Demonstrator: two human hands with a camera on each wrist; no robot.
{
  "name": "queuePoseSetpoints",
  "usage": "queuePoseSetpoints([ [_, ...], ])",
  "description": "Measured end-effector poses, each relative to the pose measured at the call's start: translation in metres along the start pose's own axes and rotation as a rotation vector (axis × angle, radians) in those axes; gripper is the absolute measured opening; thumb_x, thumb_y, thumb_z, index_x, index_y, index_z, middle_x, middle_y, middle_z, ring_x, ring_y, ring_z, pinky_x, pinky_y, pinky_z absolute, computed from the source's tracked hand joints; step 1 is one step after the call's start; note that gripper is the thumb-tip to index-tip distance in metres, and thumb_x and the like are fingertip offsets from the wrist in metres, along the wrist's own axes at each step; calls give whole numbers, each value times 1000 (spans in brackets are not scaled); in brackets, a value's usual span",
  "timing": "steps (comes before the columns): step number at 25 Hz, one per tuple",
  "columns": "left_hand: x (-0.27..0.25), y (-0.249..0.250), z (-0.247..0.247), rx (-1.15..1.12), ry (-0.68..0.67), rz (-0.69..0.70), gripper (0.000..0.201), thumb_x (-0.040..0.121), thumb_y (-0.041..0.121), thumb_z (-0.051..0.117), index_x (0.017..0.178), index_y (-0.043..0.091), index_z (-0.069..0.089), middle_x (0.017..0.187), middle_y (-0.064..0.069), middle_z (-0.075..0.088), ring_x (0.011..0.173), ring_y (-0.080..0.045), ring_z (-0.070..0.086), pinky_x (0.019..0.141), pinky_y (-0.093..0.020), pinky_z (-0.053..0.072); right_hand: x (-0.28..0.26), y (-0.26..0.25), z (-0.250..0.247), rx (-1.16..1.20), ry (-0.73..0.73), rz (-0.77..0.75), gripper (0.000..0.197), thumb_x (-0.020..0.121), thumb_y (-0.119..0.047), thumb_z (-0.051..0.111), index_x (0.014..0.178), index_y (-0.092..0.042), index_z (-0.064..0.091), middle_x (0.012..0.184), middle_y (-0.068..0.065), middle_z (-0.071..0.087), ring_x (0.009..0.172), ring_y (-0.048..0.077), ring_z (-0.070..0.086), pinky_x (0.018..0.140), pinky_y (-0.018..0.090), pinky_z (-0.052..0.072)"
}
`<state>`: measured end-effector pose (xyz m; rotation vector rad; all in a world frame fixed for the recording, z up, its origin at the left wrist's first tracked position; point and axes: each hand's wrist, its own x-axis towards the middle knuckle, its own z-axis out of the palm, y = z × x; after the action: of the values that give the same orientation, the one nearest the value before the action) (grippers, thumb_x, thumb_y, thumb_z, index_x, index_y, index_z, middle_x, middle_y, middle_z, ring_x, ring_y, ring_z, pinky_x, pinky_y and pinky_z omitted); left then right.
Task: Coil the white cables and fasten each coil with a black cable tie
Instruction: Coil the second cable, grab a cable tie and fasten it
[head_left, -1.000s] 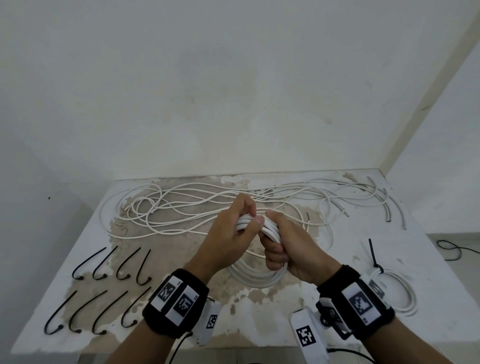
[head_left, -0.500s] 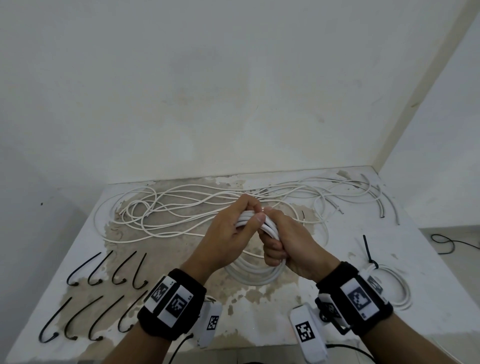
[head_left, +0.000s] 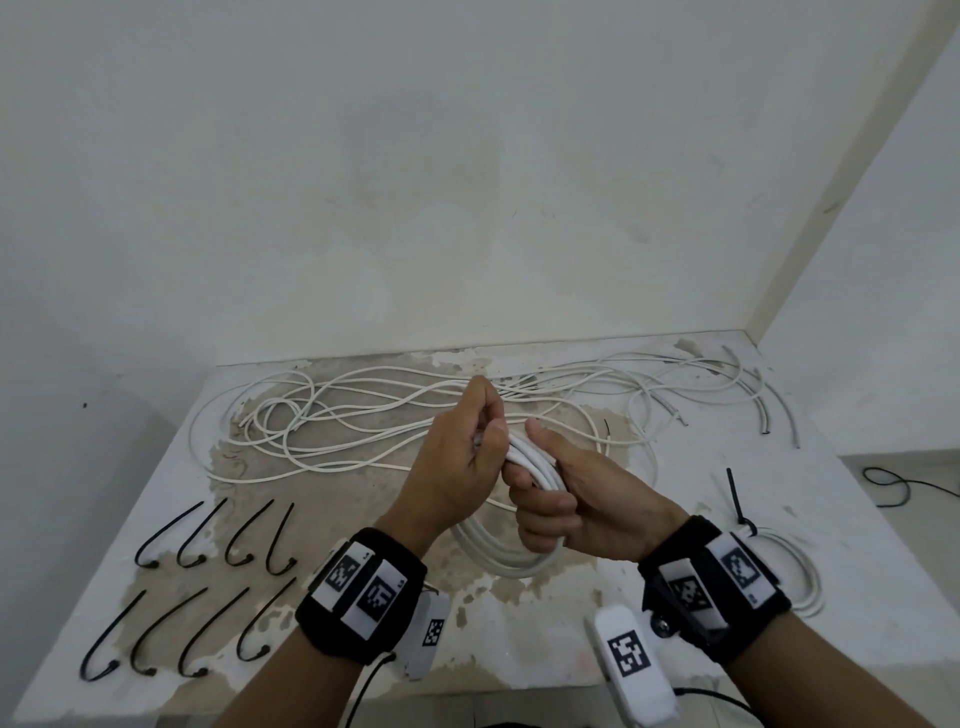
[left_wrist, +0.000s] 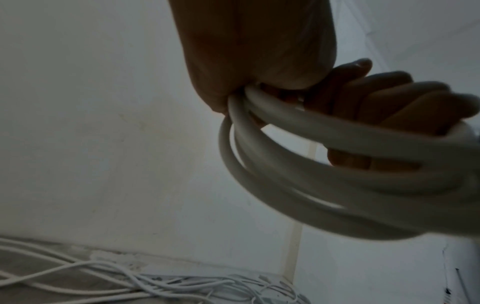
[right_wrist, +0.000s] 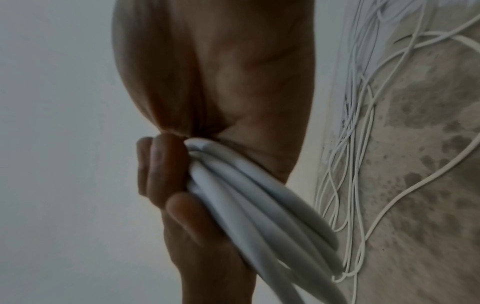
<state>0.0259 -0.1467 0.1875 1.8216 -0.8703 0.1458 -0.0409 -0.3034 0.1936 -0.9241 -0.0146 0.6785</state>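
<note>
A white cable coil (head_left: 506, 558) hangs above the middle of the table, held at its top by both hands. My left hand (head_left: 462, 457) pinches the strands from the left, and my right hand (head_left: 561, 499) wraps its fingers round the bundle. The left wrist view shows the coil (left_wrist: 324, 164) looping down from the grip, and the right wrist view shows the strands (right_wrist: 259, 205) pressed under my fingers (right_wrist: 161, 168). Loose white cables (head_left: 363, 415) sprawl over the back of the table. Several black cable ties (head_left: 208, 582) lie in two rows at the left front.
A finished white coil (head_left: 795, 571) with a black tie (head_left: 737, 501) lies at the right edge of the table (head_left: 571, 654). Walls close the back and right sides. A black cord (head_left: 893, 483) lies on the floor at far right.
Both hands keep their hold on the coil's top and have barely shifted; the left thumb has slid slightly along the strands. The head view has tilted a little.
</note>
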Motion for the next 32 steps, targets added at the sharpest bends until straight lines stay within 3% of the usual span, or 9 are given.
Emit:
queuePoseSetpoints([
  [3, 4, -7, 1, -73, 23, -63, 16, 93, 27, 39, 84, 16, 49, 56, -7, 46, 49, -16, 39, 49, -31, 34, 4, 2, 2, 125, -44, -5, 53, 106, -51, 29, 82, -14, 58, 48, -8, 34, 40, 8, 29, 53, 25, 35],
  [6, 0, -14, -1, -143, 33, -135, 21, 92, 26, 41, 79, 15, 54, 60, 2, 48, 54, -7, 44, 53, -22, 36, 12, 5, 5, 130, 25, -18, 51, 106, -48, 31, 86, -11, 60, 49, -7, 32, 40, 8, 28, 51, 25, 36],
  [11, -34, -47, -29, -100, 23, -367, 16, 95, 19, 48, 102, 19, 62, 86, 8, 69, 83, -12, 65, 79, -29, 50, 32, 25, 6, -224, 227, 51, 46, 107, -43, 33, 90, -5, 55, 56, 2, 31, 47, 14, 26, 51, 27, 32],
  [14, -106, -107, -65, 29, 227, -676, 9, 95, 22, 56, 99, 26, 64, 87, 8, 70, 82, -14, 67, 81, -37, 56, 43, 45, -1, -335, 288, 104, 47, 106, -42, 34, 94, -2, 56, 61, 5, 40, 51, 17, 34, 56, 30, 33],
  [17, -209, -154, -99, 282, 451, -1006, 8, 93, 16, 61, 100, 15, 65, 90, -1, 66, 87, -25, 64, 72, -31, 48, 49, 59, -4, -304, 313, 143, 49, 105, -40, 36, 100, 3, 59, 65, 8, 44, 54, 18, 39, 58, 31, 36],
  [20, -280, -172, -112, 434, 497, -1214, 22, 89, 17, 67, 108, 10, 61, 107, -6, 58, 85, -21, 55, 75, -28, 41, 56, 69, -3, -313, 313, 207, 52, 103, -39, 38, 105, 7, 62, 67, 8, 46, 57, 18, 42, 60, 32, 38],
  [23, -299, -183, -110, 498, 392, -1207, 21, 87, 13, 67, 107, 9, 63, 106, -4, 45, 80, -20, 48, 74, -29, 42, 61, 74, -6, -317, 318, 244, 56, 95, -42, 44, 110, 9, 63, 67, 7, 47, 57, 16, 43, 57, 29, 40],
  [28, -298, -190, -118, 586, 281, -1157, 10, 90, 17, 65, 98, 12, 68, 104, -2, 47, 83, -25, 58, 75, -34, 49, 57, 77, -14, -301, 359, 267, 53, 103, -37, 37, 111, 9, 62, 66, 7, 46, 56, 16, 42, 60, 32, 37],
  [32, -271, -184, -116, 625, 311, -895, 13, 93, 32, 62, 90, 20, 66, 103, 4, 56, 86, -20, 56, 74, -39, 50, 54, 75, -21, -273, 399, 273, 52, 106, -37, 33, 108, 6, 61, 66, 7, 45, 55, 16, 41, 61, 32, 36],
])
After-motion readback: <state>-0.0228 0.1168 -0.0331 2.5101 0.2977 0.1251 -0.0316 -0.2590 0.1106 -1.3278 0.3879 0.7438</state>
